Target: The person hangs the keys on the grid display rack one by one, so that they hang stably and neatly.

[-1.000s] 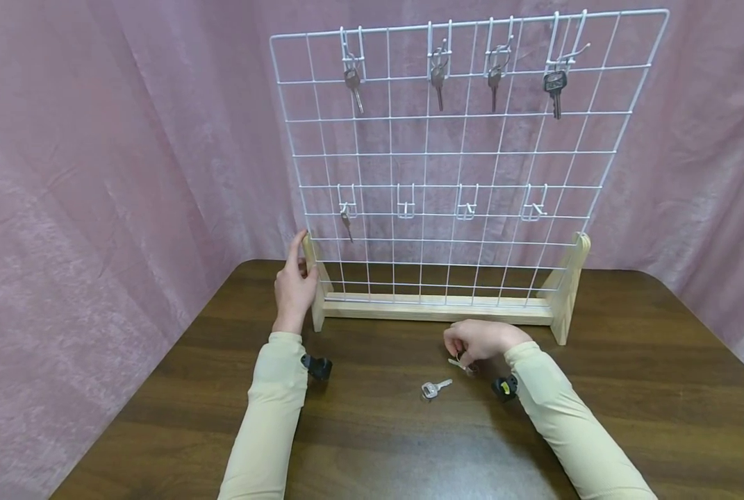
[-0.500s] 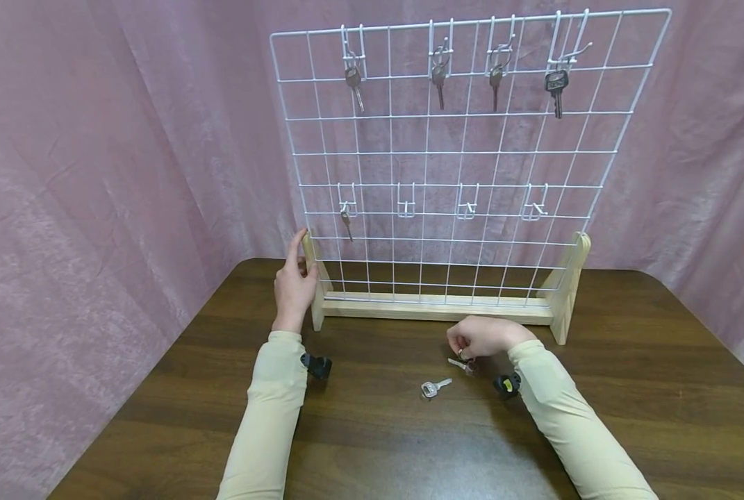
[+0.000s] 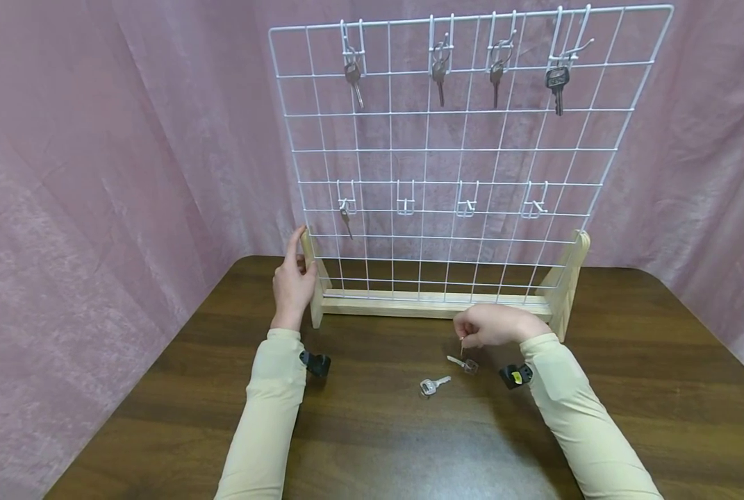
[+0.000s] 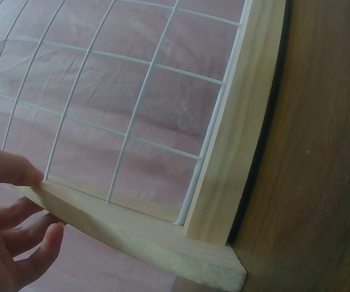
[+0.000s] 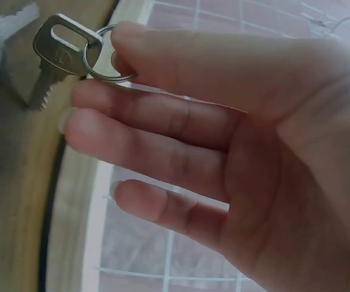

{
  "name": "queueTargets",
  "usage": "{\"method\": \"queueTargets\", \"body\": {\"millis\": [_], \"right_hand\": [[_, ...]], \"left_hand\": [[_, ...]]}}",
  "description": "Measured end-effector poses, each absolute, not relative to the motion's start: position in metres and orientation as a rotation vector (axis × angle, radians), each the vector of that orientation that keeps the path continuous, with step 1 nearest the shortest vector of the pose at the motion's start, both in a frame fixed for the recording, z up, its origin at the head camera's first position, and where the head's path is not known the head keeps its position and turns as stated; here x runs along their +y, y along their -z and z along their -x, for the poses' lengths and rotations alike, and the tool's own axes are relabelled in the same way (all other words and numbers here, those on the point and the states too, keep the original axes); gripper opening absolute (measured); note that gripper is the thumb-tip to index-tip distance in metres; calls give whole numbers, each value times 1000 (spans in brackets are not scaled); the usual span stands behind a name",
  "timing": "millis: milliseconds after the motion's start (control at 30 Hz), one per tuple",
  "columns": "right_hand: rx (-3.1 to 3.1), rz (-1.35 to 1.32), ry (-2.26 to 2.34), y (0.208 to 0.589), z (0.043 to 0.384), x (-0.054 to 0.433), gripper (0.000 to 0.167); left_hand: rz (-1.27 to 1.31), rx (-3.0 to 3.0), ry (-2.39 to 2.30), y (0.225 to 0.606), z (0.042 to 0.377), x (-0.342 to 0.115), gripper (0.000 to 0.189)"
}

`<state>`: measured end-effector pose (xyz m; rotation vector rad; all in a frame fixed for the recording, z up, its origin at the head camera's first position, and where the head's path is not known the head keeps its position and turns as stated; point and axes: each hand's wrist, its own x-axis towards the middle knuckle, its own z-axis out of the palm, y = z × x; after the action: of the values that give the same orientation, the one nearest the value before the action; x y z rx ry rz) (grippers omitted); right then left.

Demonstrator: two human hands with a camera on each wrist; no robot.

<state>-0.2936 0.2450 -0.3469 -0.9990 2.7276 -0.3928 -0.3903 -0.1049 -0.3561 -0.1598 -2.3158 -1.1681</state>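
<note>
While the left hand [image 3: 293,285] grips the stand's left upright [image 3: 317,295] between thumb and fingers, look at the right: the right hand [image 3: 493,324] pinches a ring [image 5: 105,78], and from it hangs a key [image 5: 58,58], long axis close to vertical, blade down! It's on the near side of the grid, roughly beneath the lower row's third hook [image 3: 466,208], which sits higher and farther off, bare. Right hand's clearly nearer that hook; left's well apart.
</note>
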Motion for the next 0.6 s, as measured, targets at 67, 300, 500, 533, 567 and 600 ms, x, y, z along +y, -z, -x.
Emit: {"method": "queueTargets", "body": {"millis": [67, 300, 500, 533, 567, 600], "right_hand": [[2733, 990, 397, 343, 292, 245, 17], [2757, 986, 403, 333, 285, 241, 17], [2887, 1045, 361, 328, 283, 236, 17], [2910, 1062, 358, 327, 283, 236, 17], [2934, 1077, 352, 326, 282, 235, 16], [2956, 1090, 347, 326, 282, 234, 16]], "left_hand": [[158, -2319, 1171, 356, 390, -105, 69], [149, -2324, 1174, 356, 390, -105, 69], [145, -2322, 1174, 356, 390, -105, 69], [145, -2321, 1174, 356, 390, -105, 69], [145, -2320, 1173, 356, 390, -105, 69], [144, -2320, 1171, 356, 390, -105, 69]]}}
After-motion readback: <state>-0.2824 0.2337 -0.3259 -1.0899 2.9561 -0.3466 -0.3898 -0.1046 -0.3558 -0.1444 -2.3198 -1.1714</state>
